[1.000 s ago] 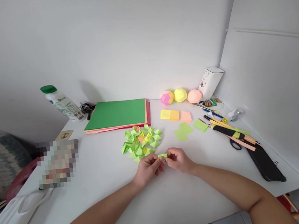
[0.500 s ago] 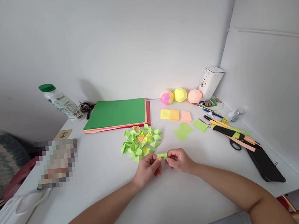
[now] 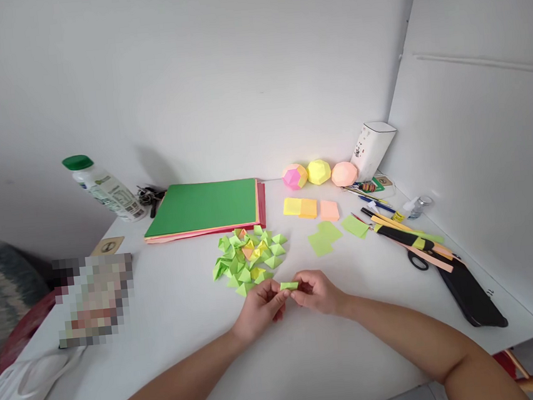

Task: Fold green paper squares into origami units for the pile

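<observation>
A small folded piece of light green paper (image 3: 288, 286) is pinched between my two hands over the near middle of the table. My left hand (image 3: 262, 307) grips its left end with thumb and fingers. On its right end, my right hand (image 3: 317, 292) closes in the same way, thumb tips close together below the paper. Just beyond my left hand lies a heap of folded paper pieces (image 3: 239, 262), mostly green with some yellow and orange. Flat green paper squares (image 3: 325, 238) lie beyond my right hand.
Behind stand a stack of coloured sheets (image 3: 205, 206), sticky-note pads (image 3: 300, 207) and several faceted paper balls (image 3: 319, 171). To the right lie a cutter (image 3: 399, 235), scissors (image 3: 417, 260) and a black case (image 3: 474, 296). A green-capped bottle (image 3: 108, 190) stands at left.
The green paper now looks like a narrower strip, and my hands have drawn closer together around it. The whole view has shifted slightly.
</observation>
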`<state>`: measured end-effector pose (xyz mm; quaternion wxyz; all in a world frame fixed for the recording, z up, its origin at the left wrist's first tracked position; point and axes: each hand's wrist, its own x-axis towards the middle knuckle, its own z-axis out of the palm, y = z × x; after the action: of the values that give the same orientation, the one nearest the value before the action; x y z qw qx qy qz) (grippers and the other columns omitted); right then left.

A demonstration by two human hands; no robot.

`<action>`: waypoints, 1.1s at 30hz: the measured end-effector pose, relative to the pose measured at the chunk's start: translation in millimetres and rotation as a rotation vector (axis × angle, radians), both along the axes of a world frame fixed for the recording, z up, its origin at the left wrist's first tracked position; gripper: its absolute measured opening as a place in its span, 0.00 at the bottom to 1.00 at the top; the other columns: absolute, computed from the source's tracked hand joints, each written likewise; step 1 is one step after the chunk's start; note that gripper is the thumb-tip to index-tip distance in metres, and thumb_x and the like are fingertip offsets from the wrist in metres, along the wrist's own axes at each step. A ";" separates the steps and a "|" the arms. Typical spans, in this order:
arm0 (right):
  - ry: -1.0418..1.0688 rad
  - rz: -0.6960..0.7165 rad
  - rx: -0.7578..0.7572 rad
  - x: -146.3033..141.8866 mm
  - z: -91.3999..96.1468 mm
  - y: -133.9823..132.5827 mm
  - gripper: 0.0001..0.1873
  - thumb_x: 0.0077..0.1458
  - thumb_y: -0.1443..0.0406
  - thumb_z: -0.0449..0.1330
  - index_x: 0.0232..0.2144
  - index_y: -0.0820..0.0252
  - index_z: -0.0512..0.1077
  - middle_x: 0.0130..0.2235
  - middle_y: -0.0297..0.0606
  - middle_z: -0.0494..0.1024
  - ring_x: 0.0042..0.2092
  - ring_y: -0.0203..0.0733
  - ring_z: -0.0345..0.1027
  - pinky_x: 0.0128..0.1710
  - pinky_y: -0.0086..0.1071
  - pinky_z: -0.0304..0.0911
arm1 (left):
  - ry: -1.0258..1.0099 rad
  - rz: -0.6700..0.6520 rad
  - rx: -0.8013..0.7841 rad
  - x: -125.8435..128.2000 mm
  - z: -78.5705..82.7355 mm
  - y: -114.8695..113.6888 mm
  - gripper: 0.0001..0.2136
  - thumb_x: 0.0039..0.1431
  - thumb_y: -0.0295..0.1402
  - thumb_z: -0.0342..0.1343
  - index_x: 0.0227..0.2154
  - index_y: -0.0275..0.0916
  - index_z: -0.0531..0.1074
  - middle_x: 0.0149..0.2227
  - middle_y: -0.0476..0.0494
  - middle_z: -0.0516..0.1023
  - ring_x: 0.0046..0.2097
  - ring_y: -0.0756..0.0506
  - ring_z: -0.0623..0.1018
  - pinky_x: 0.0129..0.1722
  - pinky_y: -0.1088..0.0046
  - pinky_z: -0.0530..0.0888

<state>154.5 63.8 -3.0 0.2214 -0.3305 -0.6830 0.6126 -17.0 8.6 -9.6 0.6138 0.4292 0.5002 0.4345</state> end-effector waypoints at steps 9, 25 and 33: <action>0.047 -0.034 -0.060 2.4 -5.4 4.6 0.17 0.48 0.56 0.61 0.22 0.62 0.61 0.19 0.30 0.68 0.21 0.32 0.63 0.21 0.25 0.60 | -0.020 0.063 -0.002 -1.4 1.6 1.4 0.16 0.48 0.44 0.59 0.21 0.38 0.61 0.16 0.53 0.69 0.16 0.53 0.67 0.16 0.78 0.64; 0.237 -0.046 0.240 1.2 -9.4 2.5 0.09 0.52 0.60 0.59 0.27 0.60 0.67 0.32 0.37 0.68 0.23 0.32 0.66 0.21 0.28 0.65 | -0.085 0.007 -0.005 -1.7 10.4 2.9 0.17 0.53 0.47 0.53 0.25 0.36 0.66 0.23 0.49 0.72 0.20 0.52 0.70 0.18 0.77 0.66; 0.121 -0.033 0.643 0.1 -10.2 0.8 0.10 0.56 0.63 0.54 0.29 0.58 0.73 0.32 0.42 0.72 0.31 0.38 0.68 0.31 0.32 0.66 | -0.075 0.016 -0.050 -3.4 10.3 0.6 0.20 0.50 0.46 0.56 0.41 0.35 0.69 0.19 0.52 0.71 0.21 0.51 0.70 0.21 0.75 0.68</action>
<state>154.5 64.5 -13.1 0.3643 -0.2179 -0.8216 0.3805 -20.4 9.2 0.6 0.6391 0.3933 0.4909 0.4426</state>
